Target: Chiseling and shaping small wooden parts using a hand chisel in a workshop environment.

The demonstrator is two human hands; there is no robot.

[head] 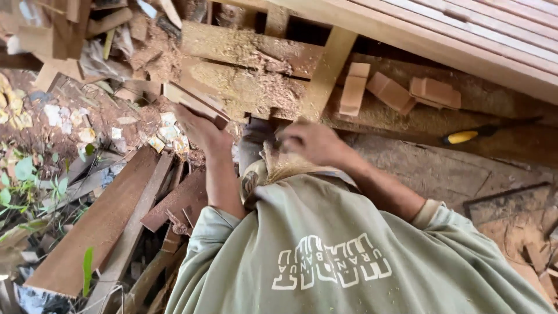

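Wood strip, thin and reddish, sits clamped in the left hand, held up just in front of the sawdust-covered bench. The right hand is blurred and curled at the bench edge, close to the left; whether it grips anything I cannot tell. Three small wooden blocks lie farther along the bench, and a tool with a yellow handle rests beyond them. Brown planks and offcuts are piled on the ground to the left. Both sleeves of a green shirt fill the lower frame.
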